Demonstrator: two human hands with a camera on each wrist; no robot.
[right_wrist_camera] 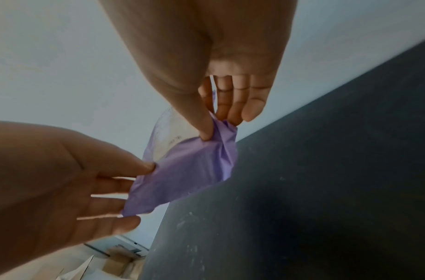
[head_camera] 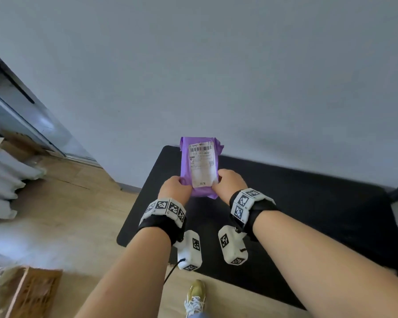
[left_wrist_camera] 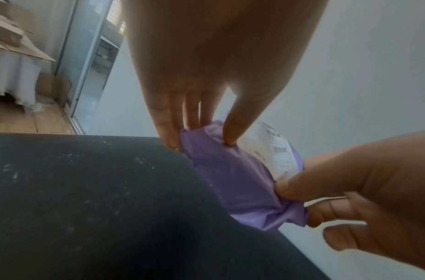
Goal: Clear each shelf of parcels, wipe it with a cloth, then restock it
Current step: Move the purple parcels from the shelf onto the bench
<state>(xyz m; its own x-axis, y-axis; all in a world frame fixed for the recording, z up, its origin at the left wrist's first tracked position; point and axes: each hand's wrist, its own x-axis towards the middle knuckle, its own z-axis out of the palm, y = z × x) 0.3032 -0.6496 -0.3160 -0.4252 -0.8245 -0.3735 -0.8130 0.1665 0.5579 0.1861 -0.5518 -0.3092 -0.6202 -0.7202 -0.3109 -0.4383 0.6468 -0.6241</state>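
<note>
While both bare hands hold it out in front of the body, a purple parcel (head_camera: 200, 166) with a white shipping label (head_camera: 201, 165) facing up sits at the centre of the head view, above a black mat (head_camera: 308, 203) that lies on the floor against a pale wall (head_camera: 216, 65). The left hand (head_camera: 175, 189) pinches the parcel's near left corner, thumb on top and fingers beneath, as the left wrist view shows with the thumb tip (left_wrist_camera: 230, 140) pressing into the purple wrapping. The right hand (head_camera: 230, 184) pinches the near right corner in the same way, the plastic bunched between its thumb and fingers. Each forearm carries a black wrist strap with white blocks printed in black square codes. At nine o'clock lies a stack of pale, flat packages (head_camera: 5, 180) on a wooden floor (head_camera: 67, 203); at seven o'clock is a brown cardboard box (head_camera: 32, 292). At six o'clock a yellow-green sneaker (head_camera: 194, 297) stands on the floor.
</note>
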